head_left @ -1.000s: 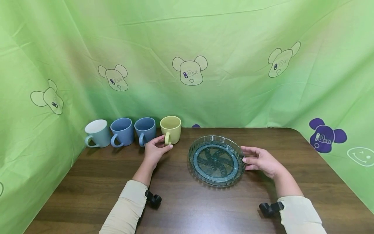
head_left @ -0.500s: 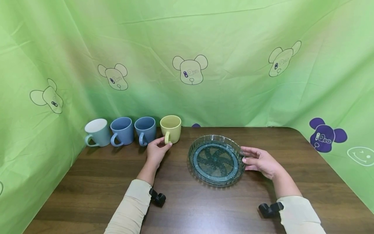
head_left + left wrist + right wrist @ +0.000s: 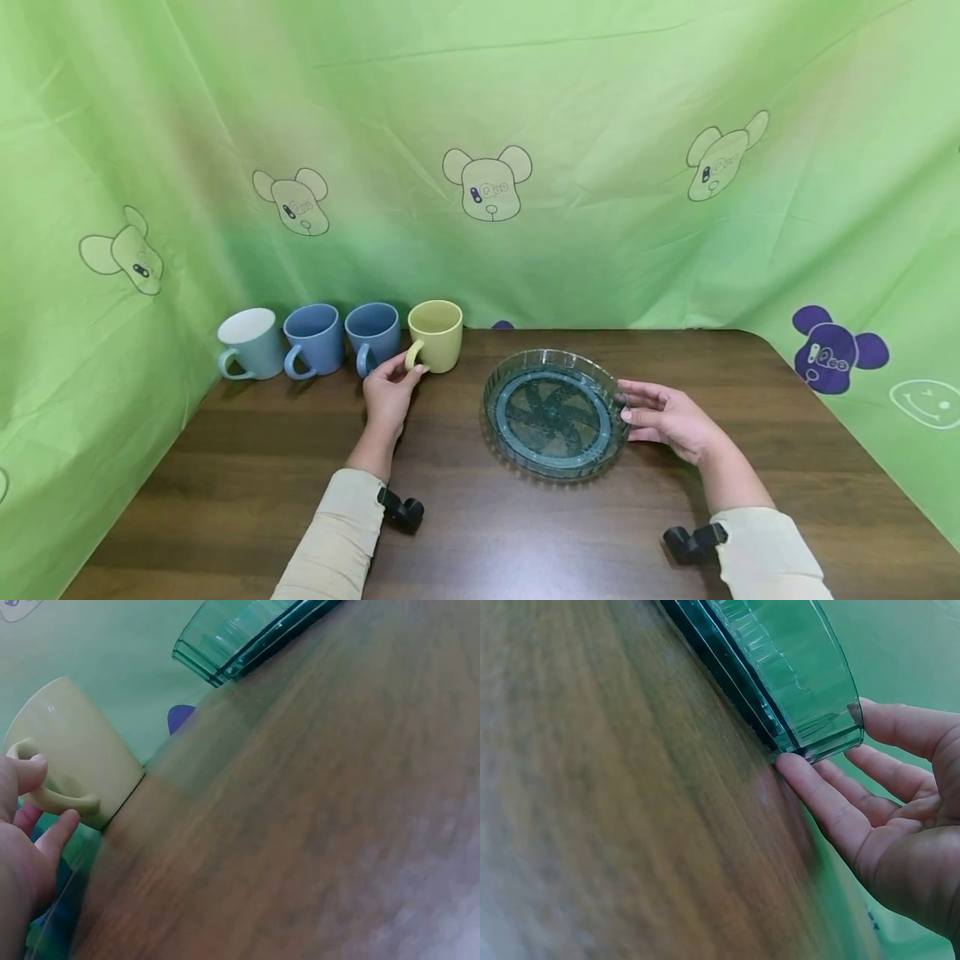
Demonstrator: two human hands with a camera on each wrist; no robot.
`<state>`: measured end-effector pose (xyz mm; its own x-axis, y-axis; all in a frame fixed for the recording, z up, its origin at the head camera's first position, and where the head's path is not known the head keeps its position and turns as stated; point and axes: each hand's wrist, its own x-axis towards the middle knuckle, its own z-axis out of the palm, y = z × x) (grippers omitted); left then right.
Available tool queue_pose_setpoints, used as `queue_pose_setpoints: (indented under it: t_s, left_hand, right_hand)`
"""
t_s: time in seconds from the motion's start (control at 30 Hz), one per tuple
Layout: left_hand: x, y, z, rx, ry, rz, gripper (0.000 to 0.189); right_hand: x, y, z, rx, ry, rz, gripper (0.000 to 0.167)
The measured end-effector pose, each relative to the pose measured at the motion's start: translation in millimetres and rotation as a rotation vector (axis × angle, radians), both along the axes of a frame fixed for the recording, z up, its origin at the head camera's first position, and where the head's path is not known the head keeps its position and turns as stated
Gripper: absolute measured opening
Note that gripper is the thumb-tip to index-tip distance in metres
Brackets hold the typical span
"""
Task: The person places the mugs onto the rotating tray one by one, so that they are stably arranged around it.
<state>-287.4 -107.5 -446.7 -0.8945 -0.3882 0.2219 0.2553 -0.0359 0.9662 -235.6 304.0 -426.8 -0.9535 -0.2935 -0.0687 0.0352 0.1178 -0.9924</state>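
A yellow mug point(image 3: 438, 337) stands upright at the right end of a row of mugs, its handle turned to the front left. My left hand point(image 3: 387, 401) pinches that handle; in the left wrist view the thumb and fingers point(image 3: 56, 836) lie around it. A round, clear green-tinted tray point(image 3: 553, 475) with a ribbed wall sits on the table right of the mug. At the tray's right side is my right hand point(image 3: 675, 423). Its extended fingers touch the outer wall, one fingertip point(image 3: 866, 714) near the rim and another low by the tabletop.
Left of the yellow mug stand two blue mugs point(image 3: 313, 340) and a pale teal mug point(image 3: 258, 350) with a white inside. A green cloth point(image 3: 585, 267) printed with bear faces hangs behind the wooden table point(image 3: 525, 550) and along its sides.
The yellow mug has shifted slightly left and its handle has turned left, with my left hand moving along. My right hand and the tray stay in place.
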Motion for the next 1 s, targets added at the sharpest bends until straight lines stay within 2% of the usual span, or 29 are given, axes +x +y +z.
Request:
queue_pose_setpoints:
  t_s: [0.1,0.23,0.33,0.63,0.8,1.0]
  left_hand:
    - [1.1,-1.4,-0.7,0.053,0.016,0.019,0.031]
    - [-0.3,-2.0,0.0,0.175,0.021,-0.018,0.032]
    - [-1.7,-2.6,0.6,0.234,0.015,-0.045,0.031]
    - [0.1,0.5,1.0,0.297,-0.024,-0.081,0.035]
    - [1.0,3.8,2.9,0.332,-0.012,-0.121,0.036]
    - [3.0,8.0,7.3,0.333,-0.009,-0.153,0.038]
  right_hand:
    - [0.2,-0.2,-0.4,0.001,0.006,0.009,0.068]
    - [0.3,0.2,-0.9,-0.009,0.008,0.007,0.068]
    - [0.0,0.5,-1.3,-0.01,0.006,-0.001,0.068]
    - [0.9,1.8,-1.6,-0.008,0.003,-0.005,0.07]
    - [1.3,1.7,-1.5,-0.002,-0.001,-0.009,0.069]
    - [1.2,0.1,-0.7,-0.008,0.013,0.0,0.068]
